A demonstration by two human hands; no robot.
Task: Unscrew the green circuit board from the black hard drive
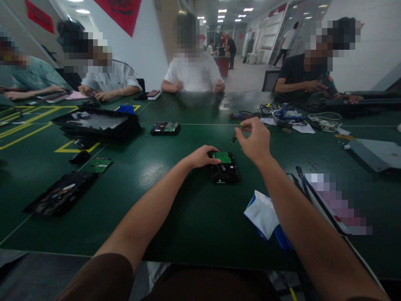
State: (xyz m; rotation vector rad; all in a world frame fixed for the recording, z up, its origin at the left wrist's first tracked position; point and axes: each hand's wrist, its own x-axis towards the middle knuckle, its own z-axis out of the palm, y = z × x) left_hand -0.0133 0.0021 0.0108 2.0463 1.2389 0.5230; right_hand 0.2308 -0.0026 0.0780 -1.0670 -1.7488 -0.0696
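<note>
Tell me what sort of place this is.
Probably an electronics repair or teardown workshop: people sit around a green table, a second hard drive and loose circuit board lie on it, and the right hand holds a screwdriver over the hard drive under the left hand.

A long dark green matte counter (175,217) is marked with yellow painted lines (28,125) at its left end. Behind that end a white wall (147,54) hung with red banners (120,12) is seen. Beyond its far edge, a grey corridor floor (244,75) is lit by white ceiling panels (222,12).
</note>
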